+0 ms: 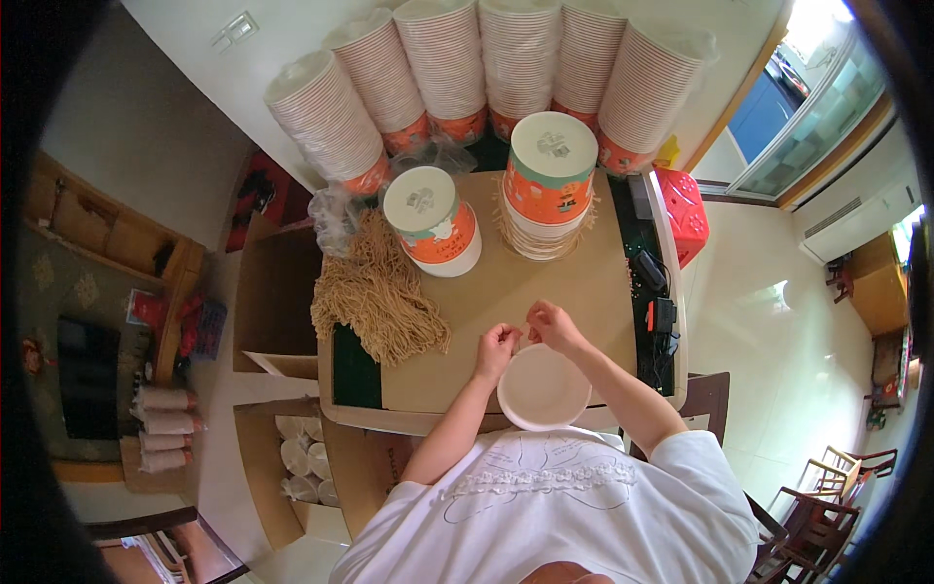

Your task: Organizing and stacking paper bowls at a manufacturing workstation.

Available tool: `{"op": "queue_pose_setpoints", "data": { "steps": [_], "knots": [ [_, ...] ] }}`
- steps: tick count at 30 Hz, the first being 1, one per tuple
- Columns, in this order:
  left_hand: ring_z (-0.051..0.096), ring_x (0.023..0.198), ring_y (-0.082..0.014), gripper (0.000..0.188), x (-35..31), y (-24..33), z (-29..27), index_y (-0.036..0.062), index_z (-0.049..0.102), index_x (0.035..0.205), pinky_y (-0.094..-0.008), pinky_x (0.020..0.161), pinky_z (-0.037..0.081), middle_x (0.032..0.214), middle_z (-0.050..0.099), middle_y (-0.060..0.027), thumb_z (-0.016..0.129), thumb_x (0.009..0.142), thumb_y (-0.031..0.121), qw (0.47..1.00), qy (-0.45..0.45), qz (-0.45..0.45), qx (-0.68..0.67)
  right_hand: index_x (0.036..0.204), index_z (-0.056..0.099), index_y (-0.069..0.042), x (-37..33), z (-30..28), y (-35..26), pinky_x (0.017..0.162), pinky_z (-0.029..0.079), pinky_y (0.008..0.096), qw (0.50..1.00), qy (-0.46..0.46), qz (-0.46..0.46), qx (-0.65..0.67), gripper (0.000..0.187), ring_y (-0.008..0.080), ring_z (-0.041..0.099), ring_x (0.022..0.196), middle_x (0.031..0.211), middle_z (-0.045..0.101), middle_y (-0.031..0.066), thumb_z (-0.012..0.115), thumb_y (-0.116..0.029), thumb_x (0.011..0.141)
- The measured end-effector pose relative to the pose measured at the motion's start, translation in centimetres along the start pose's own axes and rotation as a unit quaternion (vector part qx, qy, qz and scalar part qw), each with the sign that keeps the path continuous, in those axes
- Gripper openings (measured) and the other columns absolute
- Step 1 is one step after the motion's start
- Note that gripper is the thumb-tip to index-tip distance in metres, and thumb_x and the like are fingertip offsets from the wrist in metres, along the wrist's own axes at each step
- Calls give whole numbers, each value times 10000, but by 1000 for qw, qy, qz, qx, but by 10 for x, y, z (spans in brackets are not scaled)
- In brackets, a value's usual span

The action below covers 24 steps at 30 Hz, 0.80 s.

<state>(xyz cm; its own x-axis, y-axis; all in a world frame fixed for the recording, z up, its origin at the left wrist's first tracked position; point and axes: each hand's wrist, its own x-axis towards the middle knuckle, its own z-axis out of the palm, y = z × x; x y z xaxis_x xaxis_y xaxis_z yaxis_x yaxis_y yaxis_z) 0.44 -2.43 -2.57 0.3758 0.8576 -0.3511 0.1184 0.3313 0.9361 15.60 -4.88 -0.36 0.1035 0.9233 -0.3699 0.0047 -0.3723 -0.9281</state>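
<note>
A white paper bucket (545,389) stands against my body at the table's front edge, its open mouth facing up. My left hand (498,350) is closed in a pinch just beyond its far left rim. Close beside it, my right hand (553,325) is also pinched, over the far rim. Whatever lies between the fingertips is too small to make out. Left of my hands is a loose pile of tan cords (381,297). Ahead stand a short upside-down stack of printed orange-and-green buckets (438,234) and a taller stack (551,190) with tan cords looped around its lower part.
Tall plastic-wrapped bucket stacks (443,73) line the wall behind the table (525,297). A red stool (681,214) stands right of it. Black chargers and cables (662,326) lie along the right edge. An open carton (263,467) with white rolled items sits at lower left.
</note>
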Motion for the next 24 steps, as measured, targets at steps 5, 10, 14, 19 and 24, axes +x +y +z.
{"op": "queue_pose_setpoints", "data": {
  "steps": [5,10,14,19,24],
  "knots": [
    [539,651,-77,82,1,1,9,5,588,806,-222,592,433,706,604,-28,552,812,78,998,6,52,40,787,505,-26,-2,-10,-25,444,443,244,994,56,89,-7,239,107,500,493,569,508,40,483,-250,867],
    [389,495,-38,79,3,2,17,30,575,781,-203,440,312,591,490,45,544,819,91,995,21,90,44,678,520,-16,8,-8,-26,475,427,278,976,16,123,-179,386,118,479,488,549,476,37,482,-356,857],
    [383,493,-38,80,5,4,19,35,574,776,-202,439,308,591,488,41,555,816,101,994,0,105,43,660,526,-5,15,-11,1,497,411,290,977,29,1,-211,367,123,463,507,550,468,43,505,-321,846],
    [392,509,-41,80,7,-5,13,36,572,767,-206,450,317,592,490,35,563,811,102,991,10,113,66,718,545,-7,10,-11,-4,498,395,273,978,-16,-33,-208,268,118,458,531,559,479,43,523,-250,829],
    [460,588,-59,74,5,2,15,27,570,778,-218,532,383,636,534,17,566,809,94,991,16,106,76,750,546,-5,7,-19,-4,501,400,266,979,-23,-62,-195,208,113,478,542,586,513,39,518,-200,818]
  ]
}}
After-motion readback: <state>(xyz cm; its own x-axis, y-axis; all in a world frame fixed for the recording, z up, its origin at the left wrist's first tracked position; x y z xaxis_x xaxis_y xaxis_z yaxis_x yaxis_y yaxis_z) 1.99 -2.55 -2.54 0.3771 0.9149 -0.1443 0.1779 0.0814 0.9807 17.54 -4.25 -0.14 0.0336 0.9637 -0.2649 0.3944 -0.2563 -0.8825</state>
